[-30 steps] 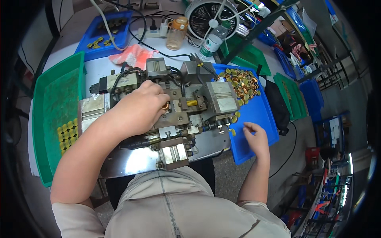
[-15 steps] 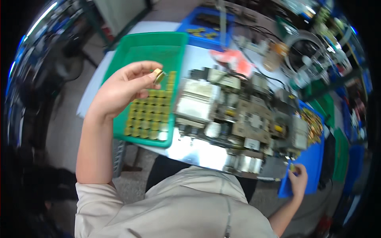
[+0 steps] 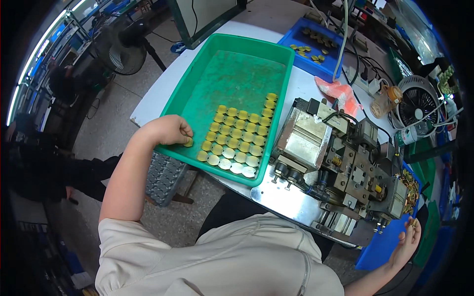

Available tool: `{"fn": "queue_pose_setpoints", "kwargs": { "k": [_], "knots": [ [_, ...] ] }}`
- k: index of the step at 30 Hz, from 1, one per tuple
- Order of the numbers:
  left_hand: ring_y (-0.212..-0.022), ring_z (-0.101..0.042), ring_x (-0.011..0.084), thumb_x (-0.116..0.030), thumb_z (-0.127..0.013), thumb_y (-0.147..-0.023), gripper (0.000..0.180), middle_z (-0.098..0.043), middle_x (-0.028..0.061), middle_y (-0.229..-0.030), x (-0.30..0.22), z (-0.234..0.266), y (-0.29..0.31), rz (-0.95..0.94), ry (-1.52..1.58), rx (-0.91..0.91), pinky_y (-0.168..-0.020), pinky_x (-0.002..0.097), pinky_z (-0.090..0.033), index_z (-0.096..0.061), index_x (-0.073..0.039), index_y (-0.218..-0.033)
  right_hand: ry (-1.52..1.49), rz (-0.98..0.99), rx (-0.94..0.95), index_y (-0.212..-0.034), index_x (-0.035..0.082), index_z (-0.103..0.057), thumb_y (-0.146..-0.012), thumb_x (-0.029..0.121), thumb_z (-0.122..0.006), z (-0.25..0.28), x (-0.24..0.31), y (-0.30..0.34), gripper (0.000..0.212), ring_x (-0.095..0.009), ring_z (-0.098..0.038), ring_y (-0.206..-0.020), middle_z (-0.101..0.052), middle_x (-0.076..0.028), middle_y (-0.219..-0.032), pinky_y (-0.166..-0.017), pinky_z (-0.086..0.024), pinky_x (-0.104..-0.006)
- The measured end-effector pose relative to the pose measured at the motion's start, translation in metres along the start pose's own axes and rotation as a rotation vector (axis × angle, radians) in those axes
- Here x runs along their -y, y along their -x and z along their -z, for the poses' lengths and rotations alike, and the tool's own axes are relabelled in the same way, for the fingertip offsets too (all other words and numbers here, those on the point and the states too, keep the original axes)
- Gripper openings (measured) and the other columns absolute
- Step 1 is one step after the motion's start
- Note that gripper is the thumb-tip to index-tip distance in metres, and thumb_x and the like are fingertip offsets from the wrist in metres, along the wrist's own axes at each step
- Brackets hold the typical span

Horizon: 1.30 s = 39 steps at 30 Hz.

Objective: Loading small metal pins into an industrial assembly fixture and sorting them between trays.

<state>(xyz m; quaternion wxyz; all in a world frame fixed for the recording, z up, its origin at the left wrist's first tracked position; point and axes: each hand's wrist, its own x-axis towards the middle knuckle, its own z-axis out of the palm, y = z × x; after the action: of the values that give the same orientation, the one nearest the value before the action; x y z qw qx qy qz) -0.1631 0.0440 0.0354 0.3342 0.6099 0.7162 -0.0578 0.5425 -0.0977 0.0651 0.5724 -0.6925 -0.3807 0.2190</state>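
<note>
My left hand (image 3: 168, 130) is inside the left side of a green tray (image 3: 174, 101), fingers pinched on a small round brass-coloured part (image 3: 188, 142). Most of that part is hidden by the fingers. To its right, several rows of similar brass parts (image 3: 232, 142) lie side by side on the tray floor. Far to the right, my right hand (image 3: 406, 242) is raised above a blue bin (image 3: 377, 246). Its thumb and fingers close on a small brass part (image 3: 413, 223), partly hidden.
A metal machine fixture (image 3: 345, 172) stands right of the tray. Beyond it are a blue tray (image 3: 301, 37) with loose brass parts, a red-and-white cloth (image 3: 339, 94), a jar (image 3: 387, 101) and a small fan (image 3: 419, 101). Brass pieces (image 3: 411, 190) fill a container at the right.
My left hand has lowered its brass part from above the tray to the tray's left side. The view has turned, shifting everything rightward. The right hand still holds a small part.
</note>
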Motion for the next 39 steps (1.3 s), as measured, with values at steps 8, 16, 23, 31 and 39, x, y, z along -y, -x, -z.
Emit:
{"fn": "queue_pose_setpoints", "kwargs": {
  "k": [8,16,23,31,39],
  "knots": [
    [-0.070,-0.063,0.0128,-0.016,-0.074,-0.086,0.019,-0.075,-0.0019,-0.085,-0.003,-0.002,0.002,0.021,-0.041,0.078,-0.071,0.0274,-0.052,-0.080,-0.007,-0.103,-0.248,-0.052,0.120,-0.145,0.002,-0.051,-0.106,0.010,-0.055,-0.002,0.014,0.000,0.040,-0.010,-0.058,-0.101,-0.062,-0.012,-0.121,-0.072,-0.046,-0.0152],
    [-0.073,-0.063,0.0115,-0.014,-0.074,-0.087,0.018,-0.075,-0.0040,-0.087,-0.014,-0.006,0.011,-0.031,-0.030,0.167,-0.076,0.0268,-0.052,-0.080,-0.008,-0.104,-0.222,-0.066,0.185,-0.144,0.002,-0.051,-0.104,0.008,-0.057,-0.055,0.042,0.009,0.041,-0.013,-0.059,-0.105,-0.061,-0.014,-0.123,-0.074,-0.046,-0.0146],
    [-0.070,-0.062,0.0171,-0.016,-0.072,-0.083,0.021,-0.074,-0.0002,-0.085,-0.006,-0.014,0.004,-0.161,-0.013,0.126,-0.074,0.0319,-0.052,-0.077,-0.005,-0.100,-0.010,-0.052,0.408,-0.134,0.003,-0.059,-0.099,0.011,-0.063,-0.113,0.062,0.013,0.036,-0.009,-0.063,-0.078,-0.069,-0.009,-0.104,-0.059,-0.043,-0.0152],
    [-0.088,-0.066,0.0242,-0.004,-0.070,-0.085,0.027,-0.069,0.0098,-0.107,-0.058,-0.049,0.033,-0.123,0.067,-0.567,-0.080,0.0358,-0.054,-0.069,0.000,-0.112,0.179,-0.025,0.695,-0.109,0.003,-0.065,-0.096,0.005,-0.064,-0.196,0.066,0.003,0.014,-0.008,-0.053,-0.069,-0.063,-0.001,-0.083,-0.063,-0.042,-0.0204],
    [-0.082,-0.061,0.0199,0.001,-0.067,-0.089,0.021,-0.066,0.0087,-0.103,-0.130,-0.106,0.031,-0.454,0.487,-0.753,-0.075,0.0300,-0.050,-0.068,0.001,-0.109,0.557,0.025,0.702,-0.102,0.002,-0.063,-0.099,0.010,-0.063,-0.206,0.076,0.000,0.009,-0.008,-0.049,-0.068,-0.061,0.000,-0.080,-0.060,-0.039,-0.0223]
  ]
}}
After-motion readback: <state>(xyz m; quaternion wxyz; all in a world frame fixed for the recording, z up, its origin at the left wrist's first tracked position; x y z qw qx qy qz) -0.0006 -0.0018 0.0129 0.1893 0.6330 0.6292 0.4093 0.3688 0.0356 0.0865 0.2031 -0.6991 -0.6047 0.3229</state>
